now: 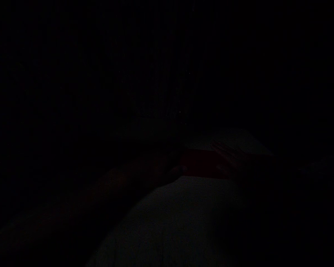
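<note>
The head view is almost black. My left forearm runs from the lower left towards the middle, and my left hand point(169, 167) rests at the left edge of a dim reddish flat thing point(200, 163). My right hand point(231, 157) seems to lie with fingers spread over that thing's right side, though it is very faint. Whether either hand grips anything is too dark to tell.
A pale grey surface point(178, 218) spreads below the hands, and another pale patch point(233, 142) lies behind the reddish thing. All else is lost in darkness.
</note>
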Demonstrator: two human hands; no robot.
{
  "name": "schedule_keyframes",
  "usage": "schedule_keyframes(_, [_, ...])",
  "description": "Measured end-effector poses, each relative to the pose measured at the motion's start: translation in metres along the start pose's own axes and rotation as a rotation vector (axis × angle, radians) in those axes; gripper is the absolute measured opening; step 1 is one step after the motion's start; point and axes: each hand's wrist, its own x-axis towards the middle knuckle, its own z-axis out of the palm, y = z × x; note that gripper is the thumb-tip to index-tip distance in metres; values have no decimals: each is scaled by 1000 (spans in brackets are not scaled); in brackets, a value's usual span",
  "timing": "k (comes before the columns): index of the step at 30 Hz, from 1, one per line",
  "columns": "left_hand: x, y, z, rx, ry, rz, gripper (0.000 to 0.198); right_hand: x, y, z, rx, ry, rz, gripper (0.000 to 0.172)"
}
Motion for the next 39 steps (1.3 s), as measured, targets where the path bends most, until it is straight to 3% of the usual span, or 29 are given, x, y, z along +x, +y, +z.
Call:
schedule_keyframes(3, [0,-2,3,19,24,16,77,0,3,0,14,58,20,73])
schedule_keyframes(6, [0,-1,1,10,4,-14,77,1,4,-3,2,-102,1,70])
schedule_keyframes(8, [0,1,0,9,-19,-22,77,2,5,-3,-6,-130,8,68])
schedule_keyframes(12, [1,2,-2,50,-18,-25,78,2,6,-2,10,12,0,69])
schedule_keyframes(17, [0,3,-1,24,-6,-31,77,-2,-11,-7,33,-22,21,66])
schedule_keyframes(21, [0,4,0,47,0,-24,77,-3,-23,-14,34,39,67,70])
schedule_keyframes(24, [0,3,0,37,21,-1,75,-3,-23,-13,44,26,69,68])
schedule_keyframes(30, [0,5,-4,5,-44,-38,77,-3,-24,-16,45,10,68,68])
schedule_keyframes(39, [-1,4,-1,24,28,21,74,-4,-28,-25,-8,20,34,66])
